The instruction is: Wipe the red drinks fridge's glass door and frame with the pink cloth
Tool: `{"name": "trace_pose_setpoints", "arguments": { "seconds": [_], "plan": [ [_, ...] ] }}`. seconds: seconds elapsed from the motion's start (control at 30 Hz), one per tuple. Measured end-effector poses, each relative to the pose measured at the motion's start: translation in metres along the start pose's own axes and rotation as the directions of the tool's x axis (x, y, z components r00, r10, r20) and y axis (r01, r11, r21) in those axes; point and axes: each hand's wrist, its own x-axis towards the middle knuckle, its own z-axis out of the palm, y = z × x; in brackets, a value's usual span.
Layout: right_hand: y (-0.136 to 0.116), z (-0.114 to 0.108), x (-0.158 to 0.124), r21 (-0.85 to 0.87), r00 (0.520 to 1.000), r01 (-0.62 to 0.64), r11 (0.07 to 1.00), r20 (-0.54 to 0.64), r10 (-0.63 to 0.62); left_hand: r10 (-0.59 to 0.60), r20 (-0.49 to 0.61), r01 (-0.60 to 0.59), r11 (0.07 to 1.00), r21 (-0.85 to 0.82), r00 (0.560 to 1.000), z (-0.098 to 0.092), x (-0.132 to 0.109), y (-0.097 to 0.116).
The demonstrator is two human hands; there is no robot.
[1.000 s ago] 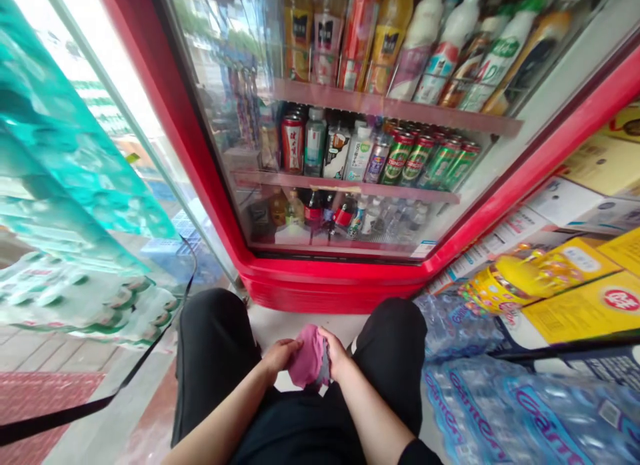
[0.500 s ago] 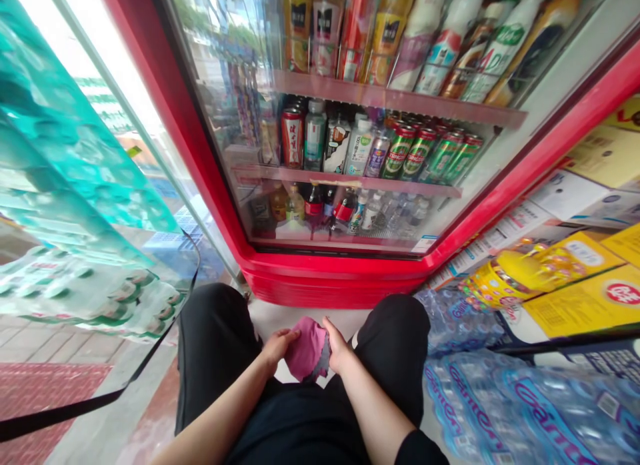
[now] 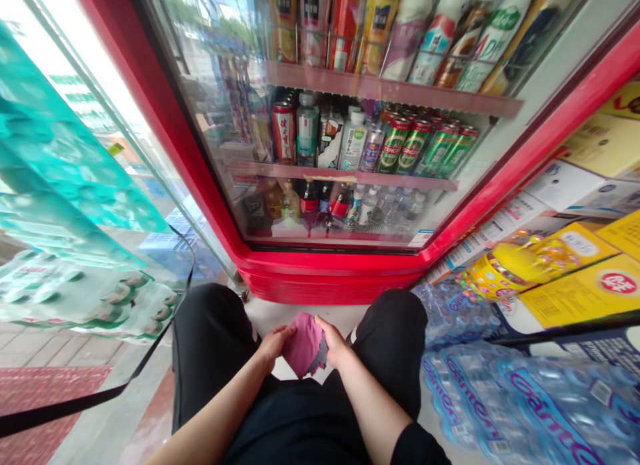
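Observation:
Between my knees I hold a pink cloth [image 3: 303,345] with a grey, jagged-edged underside showing at its right and lower edge. My left hand [image 3: 274,342] pinches its left edge, thumb and fingers closed on the fabric. My right hand [image 3: 334,342] grips the upper right edge, fingers partly hidden behind the cloth. Directly ahead stands a red-framed drinks fridge [image 3: 330,278] with a glass door. Behind the glass, bottles and cans fill several shelves, among them green beer cans [image 3: 395,144].
Shrink-wrapped water bottles [image 3: 505,398] are stacked on the right, below yellow boxes [image 3: 575,295] and a yellow tub of lollipops [image 3: 500,268]. Wrapped bottle packs [image 3: 85,292] stand at the left near a blue crate [image 3: 173,245]. A black strap [image 3: 125,385] hangs on my left.
The view has shifted slightly, so the fridge appears a little further left and up. Both hands still hold the cloth, whose lower edge now hangs in a more pointed shape.

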Motion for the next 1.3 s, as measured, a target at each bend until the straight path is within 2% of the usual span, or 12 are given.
{"name": "trace_pose_setpoints", "arguments": {
  "seconds": [0.17, 0.4, 0.6, 0.8, 0.93, 1.07, 1.2, 1.27, 1.3],
  "plan": [
    [0.002, -0.003, 0.003, -0.040, 1.000, 0.023, 0.999, -0.005, -0.023, -0.003, -0.012, 0.003, 1.000, 0.006, 1.000, -0.001, 0.003, -0.003],
    [0.005, -0.009, 0.007, -0.157, 0.993, 0.112, 0.981, -0.019, -0.116, 0.016, -0.015, -0.015, 0.999, 0.034, 1.000, -0.003, 0.007, -0.005],
    [0.006, -0.011, 0.008, -0.285, 0.991, 0.121, 0.951, -0.022, -0.133, 0.065, 0.021, -0.065, 0.997, 0.037, 0.998, -0.002, 0.006, -0.005],
    [0.006, -0.007, 0.003, -0.343, 0.994, 0.107, 0.933, 0.038, -0.101, 0.098, 0.060, -0.098, 0.995, 0.002, 0.993, -0.002, 0.001, -0.001],
    [0.007, -0.003, 0.000, -0.363, 0.995, 0.096, 0.927, 0.035, -0.089, 0.101, 0.034, -0.100, 0.995, -0.032, 0.994, -0.001, -0.002, 0.003],
    [0.002, 0.001, -0.003, -0.306, 0.989, 0.149, 0.940, 0.034, -0.146, 0.045, -0.028, -0.046, 0.998, -0.050, 0.999, 0.001, -0.002, 0.008],
    [-0.016, 0.000, -0.006, -0.183, 0.952, 0.286, 0.941, -0.056, -0.300, -0.042, -0.043, 0.042, 0.999, -0.016, 0.998, 0.001, 0.001, 0.010],
    [-0.035, -0.007, -0.007, -0.141, 0.895, 0.394, 0.908, -0.166, -0.414, -0.078, -0.021, 0.079, 0.997, 0.007, 0.997, 0.000, 0.003, 0.011],
    [-0.047, -0.014, -0.009, -0.138, 0.851, 0.450, 0.882, -0.233, -0.471, -0.094, -0.014, 0.094, 0.995, 0.019, 0.996, -0.001, 0.004, 0.012]
  ]
}}
